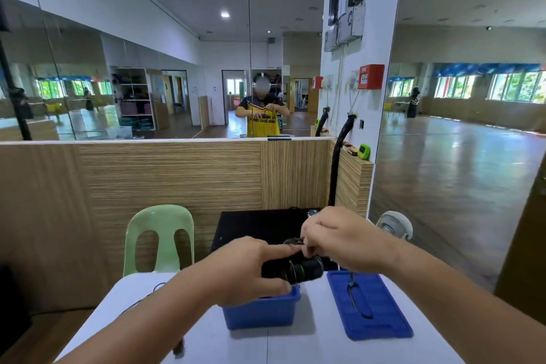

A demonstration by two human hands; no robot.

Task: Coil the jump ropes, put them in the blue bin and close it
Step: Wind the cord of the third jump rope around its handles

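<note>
One white tabletop (310,346) bears a blue lid (384,325), with a black cord strand (358,303) lying on it. Left of the lid stands the open blue bin (260,312), its inside hidden. Above the bin, the left grip (245,269) clasps the jump rope handles (305,269), and the right grip (339,239) pinches the coiled cord (294,242).

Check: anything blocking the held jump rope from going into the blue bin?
Nothing visible does. The left hand holds the jump rope close above the open blue bin; its lid lies off to the right. The bin's interior is mostly hidden.
</note>
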